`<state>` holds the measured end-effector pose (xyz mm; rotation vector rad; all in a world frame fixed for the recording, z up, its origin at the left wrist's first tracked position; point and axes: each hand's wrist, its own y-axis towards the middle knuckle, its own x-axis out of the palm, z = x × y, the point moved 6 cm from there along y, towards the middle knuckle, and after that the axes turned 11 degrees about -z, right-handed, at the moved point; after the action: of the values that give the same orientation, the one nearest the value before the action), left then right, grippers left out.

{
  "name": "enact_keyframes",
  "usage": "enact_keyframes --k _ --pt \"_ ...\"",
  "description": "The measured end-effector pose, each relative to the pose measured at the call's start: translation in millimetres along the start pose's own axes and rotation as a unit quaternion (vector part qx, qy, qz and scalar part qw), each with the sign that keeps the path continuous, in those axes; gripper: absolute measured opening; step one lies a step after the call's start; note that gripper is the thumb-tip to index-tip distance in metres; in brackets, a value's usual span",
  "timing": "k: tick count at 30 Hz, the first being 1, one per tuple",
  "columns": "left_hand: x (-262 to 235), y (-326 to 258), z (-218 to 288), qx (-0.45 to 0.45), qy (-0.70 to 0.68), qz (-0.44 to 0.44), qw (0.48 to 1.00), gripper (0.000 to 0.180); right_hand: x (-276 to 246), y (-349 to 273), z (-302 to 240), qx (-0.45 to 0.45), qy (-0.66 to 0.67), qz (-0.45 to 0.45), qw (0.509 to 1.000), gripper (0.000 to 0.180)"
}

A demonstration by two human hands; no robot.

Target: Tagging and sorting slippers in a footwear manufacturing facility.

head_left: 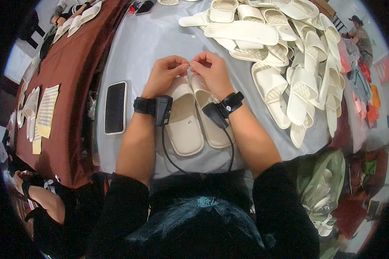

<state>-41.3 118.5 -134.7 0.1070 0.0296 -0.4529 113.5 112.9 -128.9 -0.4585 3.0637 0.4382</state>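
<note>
A pair of cream slippers lies side by side in front of me, the left slipper (184, 134) and the right slipper (217, 133), toe ends pointing away. Just past their toes, my left hand (166, 74) and my right hand (215, 71) meet fingertip to fingertip. Thumb and forefinger are pinched together on each. Whatever sits between the fingertips, if anything, is too small to make out. Black straps with small boxes circle both wrists, and the boxes hang partly over the slippers.
A large heap of cream slippers (285, 52) covers the right of the grey-covered table (147, 39). Left of my forearm lies a phone (116, 108). Beyond it a brown-covered table (69, 108) bears a yellow sticker sheet (48, 111). Another person's arm (47, 199) shows at lower left.
</note>
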Motion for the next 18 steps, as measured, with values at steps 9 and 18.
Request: enact_keyframes --k 9,18 --pt "-0.2 1.4 -3.9 0.020 -0.022 -0.020 0.999 0.012 2.7 0.5 0.2 -0.004 0.031 -0.014 0.999 0.011" --pt "2.7 -2.4 -3.0 -0.001 -0.034 -0.039 0.999 0.008 2.9 0.4 -2.9 0.016 -0.077 -0.025 0.997 0.012"
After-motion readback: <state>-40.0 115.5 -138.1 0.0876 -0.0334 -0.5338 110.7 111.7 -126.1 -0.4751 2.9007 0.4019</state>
